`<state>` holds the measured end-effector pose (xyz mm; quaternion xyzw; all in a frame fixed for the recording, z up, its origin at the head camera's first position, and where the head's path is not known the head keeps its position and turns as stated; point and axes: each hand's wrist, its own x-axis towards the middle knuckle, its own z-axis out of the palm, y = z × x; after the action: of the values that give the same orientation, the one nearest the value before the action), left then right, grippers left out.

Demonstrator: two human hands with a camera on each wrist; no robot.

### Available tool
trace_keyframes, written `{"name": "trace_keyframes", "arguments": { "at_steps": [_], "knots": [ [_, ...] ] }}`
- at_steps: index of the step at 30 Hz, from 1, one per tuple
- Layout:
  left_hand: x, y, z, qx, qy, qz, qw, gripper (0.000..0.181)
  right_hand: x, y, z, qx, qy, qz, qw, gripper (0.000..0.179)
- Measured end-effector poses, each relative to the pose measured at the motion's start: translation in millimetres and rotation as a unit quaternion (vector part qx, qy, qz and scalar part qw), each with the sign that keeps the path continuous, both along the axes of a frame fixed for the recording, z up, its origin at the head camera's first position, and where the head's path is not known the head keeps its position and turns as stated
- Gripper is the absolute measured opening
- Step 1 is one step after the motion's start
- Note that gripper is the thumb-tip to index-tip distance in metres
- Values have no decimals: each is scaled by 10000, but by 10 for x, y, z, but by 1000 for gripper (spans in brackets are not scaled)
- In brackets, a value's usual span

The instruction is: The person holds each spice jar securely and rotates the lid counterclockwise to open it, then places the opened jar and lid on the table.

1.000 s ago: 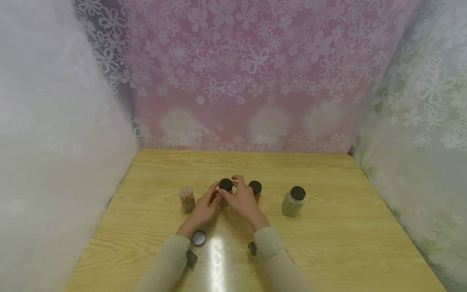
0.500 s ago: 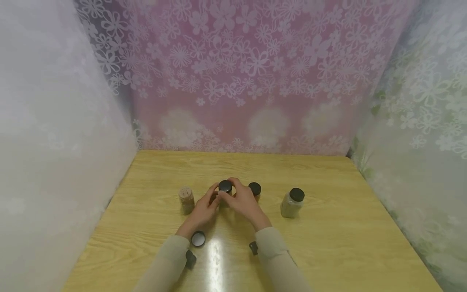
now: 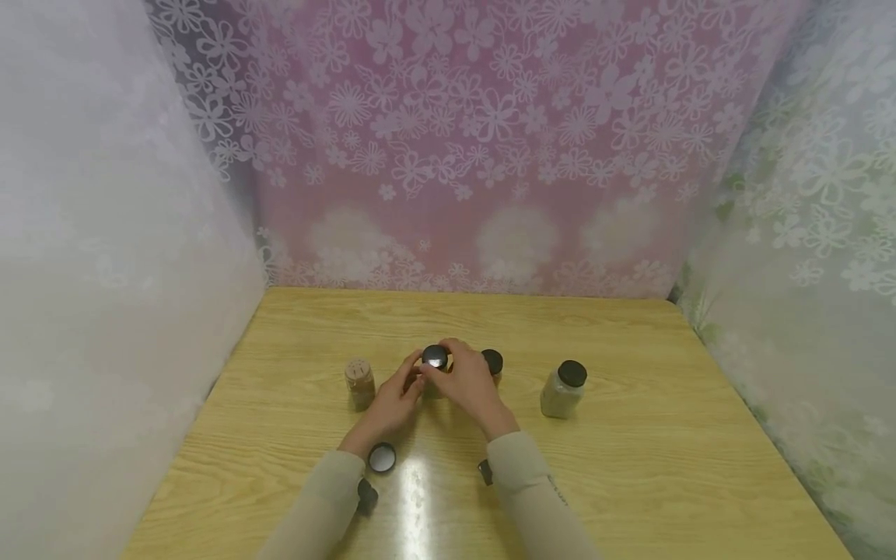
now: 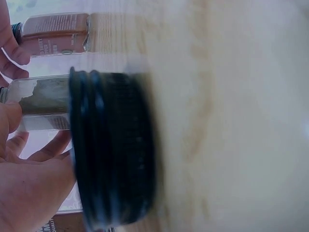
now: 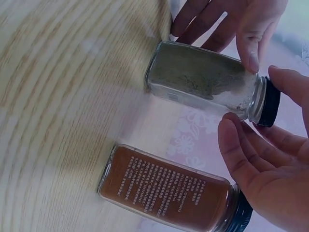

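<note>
The glass jar with greyish-green contents is near the middle of the desk, seemingly upright, just beside the jar of reddish-brown powder. The left grip is wrapped on its glass, thumb on one side and fingers behind; the right grip is clamped on the black lid with thumb and fingertips.

To do this well, I'd keep the left hold firm and still, and turn the lid level with even pressure round its rim (which way it is turning, I cannot tell). The right knuckles should stay clear of the neighbouring jar, which is easily nudged.

Compared with half a second ago, little differs: both hands keep their places, and so does the loose cap. The glint on the black lid looks brighter towards its near edge, perhaps from a slight tilt.
</note>
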<state>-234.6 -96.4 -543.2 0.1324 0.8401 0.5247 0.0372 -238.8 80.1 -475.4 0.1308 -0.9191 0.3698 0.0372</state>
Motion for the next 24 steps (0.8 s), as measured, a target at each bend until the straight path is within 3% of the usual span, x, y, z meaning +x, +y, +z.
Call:
{"name": "trace_keyframes", "arguments": {
  "at_steps": [8,24],
  "knots": [
    [-1,10,12,-21,-4,-6,10000,59,8,-30,-10,114,130,-177,9997,58],
    [-3,11,20,-27,34,-5,10000,58,24,-41,-9,231,406,-156,9988,54]
  ]
}}
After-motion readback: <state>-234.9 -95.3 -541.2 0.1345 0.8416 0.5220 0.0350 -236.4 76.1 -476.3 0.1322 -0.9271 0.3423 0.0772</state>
